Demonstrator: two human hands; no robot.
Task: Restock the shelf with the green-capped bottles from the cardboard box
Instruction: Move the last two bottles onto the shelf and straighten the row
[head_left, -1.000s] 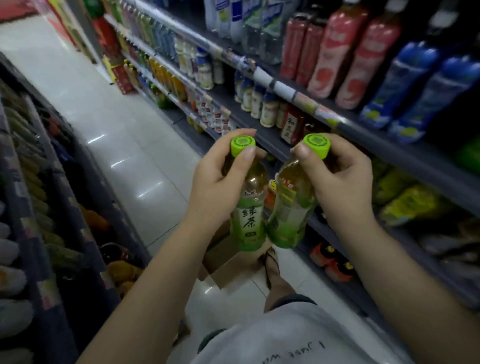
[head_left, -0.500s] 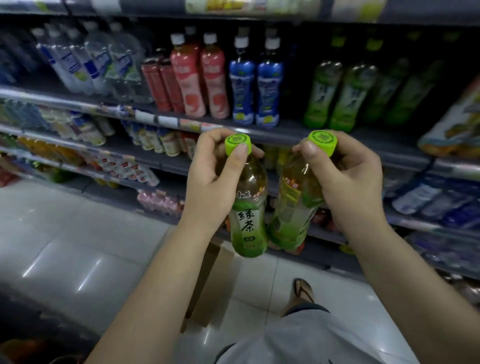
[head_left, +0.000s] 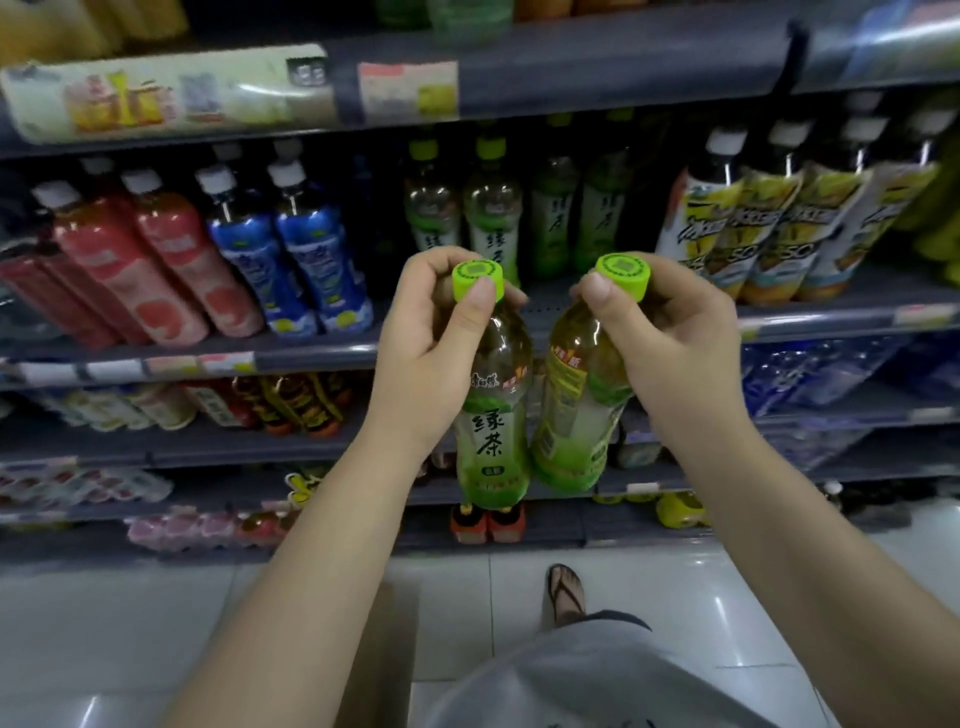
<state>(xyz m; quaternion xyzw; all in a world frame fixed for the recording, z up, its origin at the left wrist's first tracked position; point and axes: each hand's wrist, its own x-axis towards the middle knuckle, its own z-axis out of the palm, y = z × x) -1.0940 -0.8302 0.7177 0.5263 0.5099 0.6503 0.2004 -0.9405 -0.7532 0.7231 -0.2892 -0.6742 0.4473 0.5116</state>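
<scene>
My left hand (head_left: 431, 353) grips a green-capped tea bottle (head_left: 493, 431) by its neck, thumb against the cap. My right hand (head_left: 670, 343) holds a second green-capped bottle (head_left: 576, 415) the same way. Both bottles hang upright and side by side, touching low down, in front of the shelf (head_left: 550, 312). Right behind them stand several matching green tea bottles (head_left: 488, 218) in a row on that shelf. A brown strip of the cardboard box (head_left: 384, 644) shows on the floor between my forearms, mostly hidden.
Pink bottles (head_left: 156, 270) and blue bottles (head_left: 306, 260) fill the shelf to the left, yellow-labelled bottles (head_left: 769, 228) to the right. Lower shelves hold small drinks and packs. My sandalled foot (head_left: 566, 592) stands on the glossy white tiles.
My view has swung from along the aisle to face the shelf squarely and nearer. Both hands keep their grip on the bottles, now level with the green tea row.
</scene>
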